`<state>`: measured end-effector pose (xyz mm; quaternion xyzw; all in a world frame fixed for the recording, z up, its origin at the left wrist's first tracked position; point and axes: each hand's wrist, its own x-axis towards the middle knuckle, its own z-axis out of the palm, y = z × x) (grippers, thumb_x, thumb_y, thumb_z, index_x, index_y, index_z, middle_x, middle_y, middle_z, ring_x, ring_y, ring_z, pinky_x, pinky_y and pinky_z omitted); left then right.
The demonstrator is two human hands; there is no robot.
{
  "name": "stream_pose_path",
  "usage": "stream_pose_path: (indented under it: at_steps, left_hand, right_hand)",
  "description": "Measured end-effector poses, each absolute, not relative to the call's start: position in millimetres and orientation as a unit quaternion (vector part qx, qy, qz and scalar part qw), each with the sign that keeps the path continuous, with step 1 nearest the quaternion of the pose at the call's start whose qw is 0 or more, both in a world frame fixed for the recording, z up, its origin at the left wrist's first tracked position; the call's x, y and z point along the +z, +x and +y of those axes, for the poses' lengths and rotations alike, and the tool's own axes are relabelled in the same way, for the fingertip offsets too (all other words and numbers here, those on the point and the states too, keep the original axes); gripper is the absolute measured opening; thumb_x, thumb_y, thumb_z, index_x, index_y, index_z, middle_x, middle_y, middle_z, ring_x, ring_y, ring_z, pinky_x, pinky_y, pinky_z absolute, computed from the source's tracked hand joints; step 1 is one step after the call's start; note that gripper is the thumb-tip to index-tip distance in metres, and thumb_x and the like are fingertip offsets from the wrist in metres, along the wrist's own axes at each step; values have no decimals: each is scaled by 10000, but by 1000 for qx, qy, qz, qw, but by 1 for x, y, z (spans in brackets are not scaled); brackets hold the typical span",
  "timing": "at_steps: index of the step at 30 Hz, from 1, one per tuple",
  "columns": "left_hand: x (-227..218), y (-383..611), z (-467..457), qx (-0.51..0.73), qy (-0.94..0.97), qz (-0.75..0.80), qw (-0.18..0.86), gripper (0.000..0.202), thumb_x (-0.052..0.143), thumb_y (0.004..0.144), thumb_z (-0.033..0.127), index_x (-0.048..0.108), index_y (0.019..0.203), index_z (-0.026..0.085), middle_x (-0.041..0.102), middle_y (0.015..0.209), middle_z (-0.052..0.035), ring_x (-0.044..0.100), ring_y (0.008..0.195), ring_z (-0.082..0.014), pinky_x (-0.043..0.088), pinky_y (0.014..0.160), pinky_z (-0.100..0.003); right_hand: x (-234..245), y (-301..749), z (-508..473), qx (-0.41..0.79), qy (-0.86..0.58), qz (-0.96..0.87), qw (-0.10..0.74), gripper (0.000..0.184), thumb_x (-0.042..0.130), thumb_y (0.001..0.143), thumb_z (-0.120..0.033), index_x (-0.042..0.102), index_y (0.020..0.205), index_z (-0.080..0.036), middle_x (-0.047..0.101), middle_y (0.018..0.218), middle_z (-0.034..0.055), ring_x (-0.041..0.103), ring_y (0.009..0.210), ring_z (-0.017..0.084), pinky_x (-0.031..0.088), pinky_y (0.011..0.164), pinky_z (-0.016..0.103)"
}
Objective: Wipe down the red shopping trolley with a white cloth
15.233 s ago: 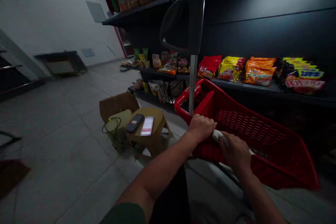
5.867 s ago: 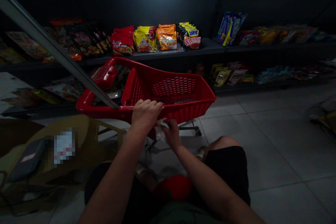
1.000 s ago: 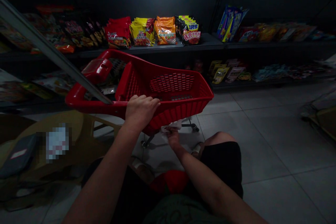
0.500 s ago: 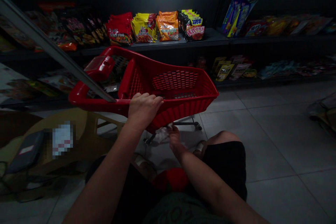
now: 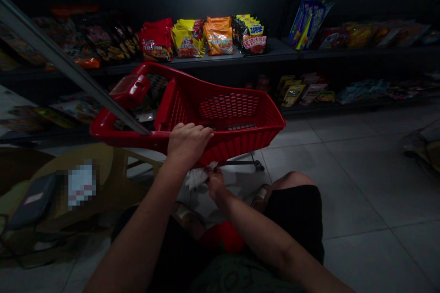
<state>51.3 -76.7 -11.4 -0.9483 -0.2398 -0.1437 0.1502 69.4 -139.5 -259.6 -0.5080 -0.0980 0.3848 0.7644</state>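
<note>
A red plastic shopping cart (image 5: 237,139) stands side-on in front of me, its basket holding nothing that I can see. My left hand (image 5: 190,142) is closed over the near top rim of the basket, fingers curled to the inside. Lower down, beneath the basket's near side, my right hand (image 5: 216,181) grips a whitish cloth (image 5: 197,178). The cloth hangs crumpled to the left of the fingers, close to the cart's underside. Part of the cart's lower frame and wheels is hidden behind my arms and the cloth.
Behind the cart, a dark shelf (image 5: 282,50) carries instant noodle packs (image 5: 219,36) and other bagged snacks. A tan stool (image 5: 103,160) with a dark flat object (image 5: 36,199) on it stands at left. A grey pole (image 5: 72,66) slants across the cart handle.
My right hand has moved left along the underside of the basket, taking the cloth with it. My left hand stays on the rim, and the cart has hardly moved.
</note>
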Motion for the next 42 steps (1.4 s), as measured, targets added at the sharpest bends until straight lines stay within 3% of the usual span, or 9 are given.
stream_pose_path:
  at_steps: [5,8,22,26,28,31,34,38,42]
  left_hand:
    - [-9,52,-76,-133,-950,-243,146,333,405,997,388,710,956,259,739,840,-48,631,812,-266,351,729,-420]
    - [-7,52,-77,-128,-952,-240,139,315,427,988,387,711,965,255,740,852,-52,632,817,-267,349,719,-414]
    - [-5,54,-79,-128,-953,-227,153,324,424,982,375,723,969,251,755,858,-47,652,806,-269,353,706,-412]
    - [-5,52,-77,-136,-952,-226,158,327,413,980,341,721,988,232,755,876,-58,653,823,-271,352,715,-407]
    - [-4,50,-76,-133,-953,-222,158,324,415,976,333,720,998,227,756,880,-61,652,821,-273,350,707,-404]
    - [-3,46,-75,-129,-952,-228,160,345,400,982,346,723,939,233,755,853,-58,650,792,-275,343,690,-402]
    - [-3,44,-75,-137,-948,-232,168,363,383,992,340,718,896,239,760,867,-49,652,793,-269,344,704,-409]
    - [-7,41,-71,-151,-948,-221,171,374,381,998,354,711,870,236,756,855,-45,648,797,-262,348,721,-408]
    - [-9,40,-66,-158,-951,-199,178,364,394,996,371,702,856,236,745,816,-40,638,784,-254,347,720,-403]
  right_hand:
    - [-177,61,-130,416,-417,-115,799,367,686,693,-299,588,1040,-225,669,916,-22,602,755,126,510,672,231]
    - [-147,61,-124,394,-422,-163,800,368,690,683,-264,615,1041,-226,667,892,-40,583,772,121,506,684,219]
    - [-127,149,-158,219,-451,-58,863,325,691,787,-382,581,1032,-198,665,950,-6,601,800,107,504,780,240]
    - [-129,120,-150,349,-480,-209,777,282,703,762,-377,645,957,-183,674,861,-8,588,765,135,498,715,241]
    - [-125,118,-153,334,-516,-271,740,241,667,793,-355,662,967,-187,665,853,-4,590,778,150,499,713,256]
    - [-115,141,-168,107,-587,-355,720,228,581,866,-277,666,1070,-219,653,1002,32,593,950,188,488,885,334]
    - [-109,187,-181,-93,-621,-502,594,275,578,876,-198,682,1121,-263,635,1069,49,555,1078,213,416,1012,387]
    - [-115,261,-203,-177,-656,-604,417,316,611,858,-153,692,1134,-285,648,1061,42,562,1042,204,396,999,372]
    - [-130,324,-233,-229,-707,-502,444,275,563,854,-170,681,1094,-231,655,1050,75,559,1020,227,422,947,403]
